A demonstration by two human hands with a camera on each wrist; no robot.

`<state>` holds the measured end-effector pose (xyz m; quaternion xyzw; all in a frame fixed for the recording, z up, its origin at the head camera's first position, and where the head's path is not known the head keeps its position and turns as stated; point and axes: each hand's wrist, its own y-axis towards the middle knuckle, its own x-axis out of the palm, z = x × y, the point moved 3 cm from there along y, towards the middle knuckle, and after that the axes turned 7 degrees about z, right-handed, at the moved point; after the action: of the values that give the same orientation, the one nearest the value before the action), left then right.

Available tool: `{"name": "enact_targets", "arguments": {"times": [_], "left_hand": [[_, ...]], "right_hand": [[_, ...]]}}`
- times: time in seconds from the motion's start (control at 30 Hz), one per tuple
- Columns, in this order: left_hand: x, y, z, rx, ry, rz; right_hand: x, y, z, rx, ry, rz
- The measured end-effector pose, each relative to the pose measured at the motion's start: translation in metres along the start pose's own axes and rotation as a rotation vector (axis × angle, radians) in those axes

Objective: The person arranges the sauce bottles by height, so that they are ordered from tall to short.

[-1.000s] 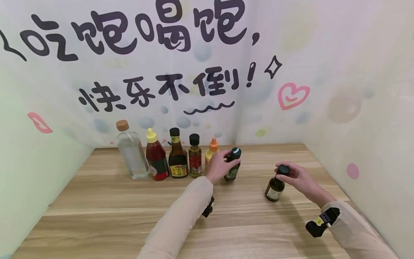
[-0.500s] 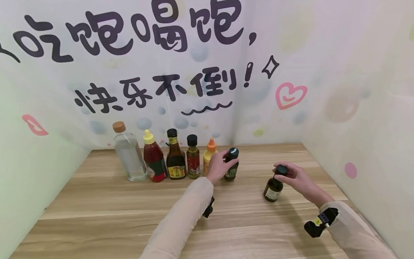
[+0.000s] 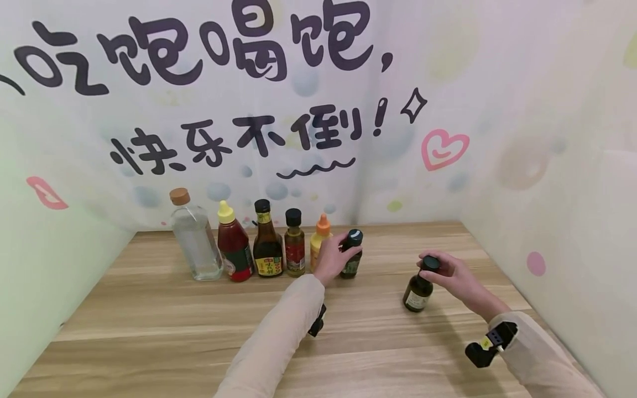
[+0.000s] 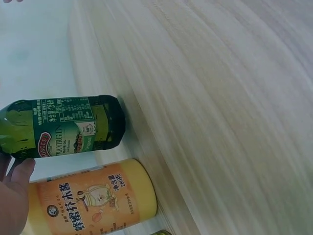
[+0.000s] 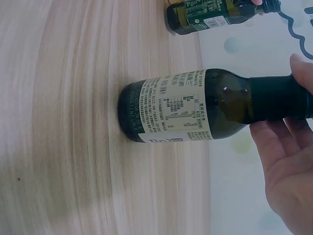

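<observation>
My left hand (image 3: 330,260) holds a small green olive oil bottle (image 4: 63,127) by its upper part, just below the dark cap. This bottle is at the right end of the row, beside a yellow honey mustard bottle (image 4: 93,200) partly hidden behind the hand in the head view. Farther right and nearer to me, my right hand (image 3: 455,276) grips a dark glass bottle (image 5: 181,105) with a cream label around its dark neck, thumb on one side and fingers on the other. Whether that bottle's base touches the table I cannot tell.
Left of the mustard stand a small red-labelled bottle (image 3: 294,249), a dark sauce bottle (image 3: 269,251), a red squeeze bottle (image 3: 235,249) with a yellow tip, and a clear bottle (image 3: 196,243). The wooden table (image 3: 149,331) meets a printed cloth wall (image 3: 378,193) behind them.
The head view has shifted slightly, so everything sits a little farther left in it. Both hands keep their hold on the same two bottles, with hardly any movement.
</observation>
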<state>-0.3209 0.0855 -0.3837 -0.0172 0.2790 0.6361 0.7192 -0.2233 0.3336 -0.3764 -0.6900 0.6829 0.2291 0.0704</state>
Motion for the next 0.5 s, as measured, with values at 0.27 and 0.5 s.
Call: {"name": "enact_targets", "arguments": {"times": [0.27, 0.5], "left_hand": [[0.0037, 0.0011, -0.0025, 0.01, 0.014, -0.009], [0.0045, 0.0019, -0.0025, -0.005, -0.004, -0.004]], "right_hand": [[-0.0013, 0.0001, 0.0027, -0.015, 0.003, 0.005], [-0.0003, 0.001, 0.0023, -0.016, 0.0, 0.005]]}}
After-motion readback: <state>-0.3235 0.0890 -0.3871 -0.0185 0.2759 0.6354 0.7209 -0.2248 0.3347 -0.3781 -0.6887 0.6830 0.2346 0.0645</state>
